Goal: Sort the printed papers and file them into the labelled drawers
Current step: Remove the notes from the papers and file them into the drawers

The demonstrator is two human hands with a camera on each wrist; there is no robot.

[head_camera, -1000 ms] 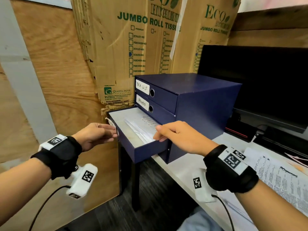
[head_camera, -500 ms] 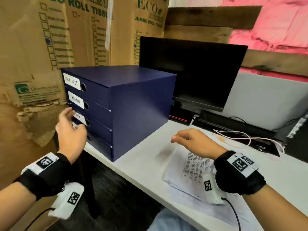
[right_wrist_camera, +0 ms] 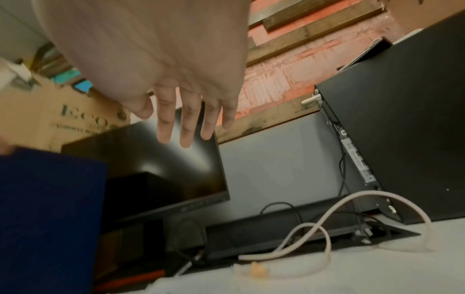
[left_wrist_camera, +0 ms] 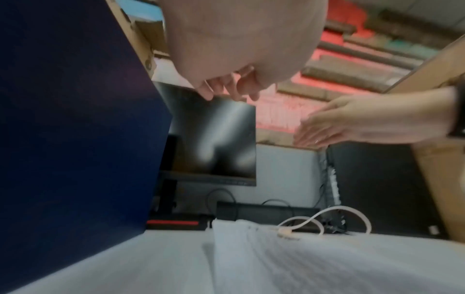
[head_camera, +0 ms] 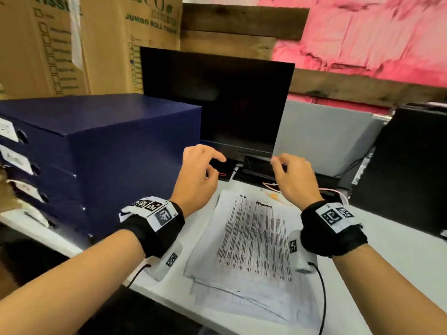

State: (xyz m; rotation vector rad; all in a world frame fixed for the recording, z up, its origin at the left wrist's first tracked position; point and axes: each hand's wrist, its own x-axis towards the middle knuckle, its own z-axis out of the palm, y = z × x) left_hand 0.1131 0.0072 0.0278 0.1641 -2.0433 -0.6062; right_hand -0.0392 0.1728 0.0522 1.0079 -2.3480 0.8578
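Note:
A stack of printed papers (head_camera: 251, 238) lies on the white desk (head_camera: 399, 250), and its near sheets (left_wrist_camera: 314, 262) fill the bottom of the left wrist view. The dark blue drawer cabinet (head_camera: 108, 146) stands to the left, its white-labelled drawers (head_camera: 14, 160) all pushed in. My left hand (head_camera: 200, 170) hovers over the stack's far left corner with loosely curled fingers (left_wrist_camera: 226, 87), holding nothing. Over the far right corner, my right hand (head_camera: 287, 172) hangs with straight, spread fingers (right_wrist_camera: 186, 123), also empty. Neither hand touches the paper.
A black monitor (head_camera: 229, 105) stands right behind the papers. A white cable (right_wrist_camera: 314, 234) loops on the desk beyond the stack, with a black computer case (head_camera: 406, 180) at the right. Cardboard boxes (head_camera: 48, 44) rise behind the cabinet. The desk's front edge is just below the stack.
The bottom drawer, open a second ago with papers in it, is now pushed in. Both hands have left the cabinet and moved right to hover over the paper stack.

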